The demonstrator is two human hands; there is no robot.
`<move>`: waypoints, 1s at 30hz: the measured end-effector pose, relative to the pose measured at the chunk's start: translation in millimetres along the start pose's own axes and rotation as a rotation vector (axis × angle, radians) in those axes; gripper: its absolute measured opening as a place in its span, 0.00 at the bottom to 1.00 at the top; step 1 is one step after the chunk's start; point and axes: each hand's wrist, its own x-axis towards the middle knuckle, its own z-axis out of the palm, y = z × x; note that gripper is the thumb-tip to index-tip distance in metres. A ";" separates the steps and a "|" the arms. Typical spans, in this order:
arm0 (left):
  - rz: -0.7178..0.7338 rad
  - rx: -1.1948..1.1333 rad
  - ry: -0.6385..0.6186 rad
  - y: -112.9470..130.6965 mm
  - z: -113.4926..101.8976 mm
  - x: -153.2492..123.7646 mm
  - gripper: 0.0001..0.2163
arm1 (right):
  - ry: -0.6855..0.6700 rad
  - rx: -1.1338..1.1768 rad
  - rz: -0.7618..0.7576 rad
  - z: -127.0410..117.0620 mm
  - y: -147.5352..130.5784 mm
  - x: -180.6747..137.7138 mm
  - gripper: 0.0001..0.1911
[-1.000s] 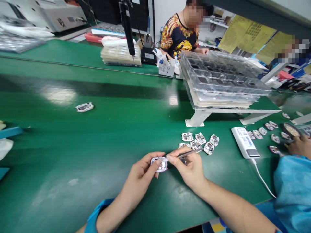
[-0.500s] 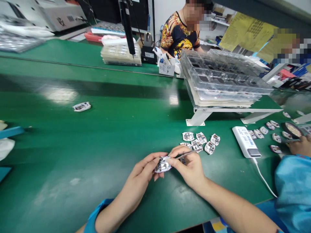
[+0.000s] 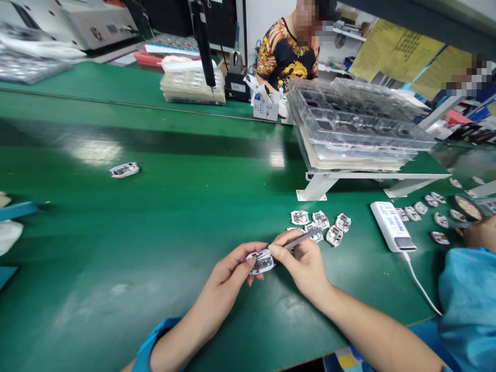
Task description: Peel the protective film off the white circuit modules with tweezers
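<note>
My left hand [image 3: 231, 273] pinches a small white electronic part [image 3: 262, 262] between thumb and fingers, just above the green table [image 3: 155, 222]. My right hand [image 3: 303, 263] is closed on thin metal tweezers [image 3: 301, 239], whose tip meets the part. Just beyond my hands lies a cluster of several similar parts [image 3: 321, 226]. One more single part [image 3: 124, 169] lies alone at the left of the table.
A stack of clear plastic trays [image 3: 356, 129] rests on a white stand. A white device [image 3: 392, 226] with a cable lies to the right. A co-worker's blue sleeve [image 3: 468, 299] and hand are at the right edge. Another person sits across the table.
The part has been turned in my left hand, and the tweezers have tilted up a little. The lone part at the left has drifted leftward.
</note>
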 end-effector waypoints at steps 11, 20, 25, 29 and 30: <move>0.045 0.099 -0.026 4.7 0.9 -2.8 0.12 | 0.025 0.090 0.070 1.6 4.0 1.2 0.12; 0.063 0.109 -0.060 8.5 -2.0 -0.1 0.13 | 0.006 0.134 0.046 0.1 3.1 1.7 0.11; 0.054 0.127 -0.066 10.1 -3.0 -0.8 0.13 | -0.001 0.153 0.030 1.3 1.9 1.3 0.11; 0.038 0.116 -0.078 11.4 -4.7 -1.1 0.14 | -0.012 0.168 0.009 1.3 1.4 1.4 0.11; 0.035 0.109 -0.083 11.4 -5.0 -1.0 0.14 | -0.019 0.161 0.002 1.1 1.2 1.5 0.11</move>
